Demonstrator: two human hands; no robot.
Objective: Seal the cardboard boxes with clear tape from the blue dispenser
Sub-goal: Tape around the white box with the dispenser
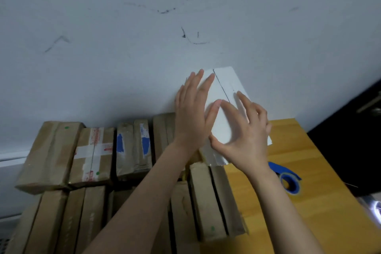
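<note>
A white box (228,84) stands tilted against the wall above the stacked boxes, its two top flaps meeting at a dark seam. My left hand (192,109) lies flat with straight fingers on the left flap. My right hand (245,130) hovers spread over the right flap, fingers slightly bent, holding nothing. The blue tape dispenser (287,179) lies on the yellow wooden table (309,202), just right of my right wrist.
Several brown cardboard boxes (51,154) wrapped in clear tape are stacked in rows to the left and below my arms. A scuffed white wall (144,37) fills the top. A dark surface (354,130) borders the table on the right.
</note>
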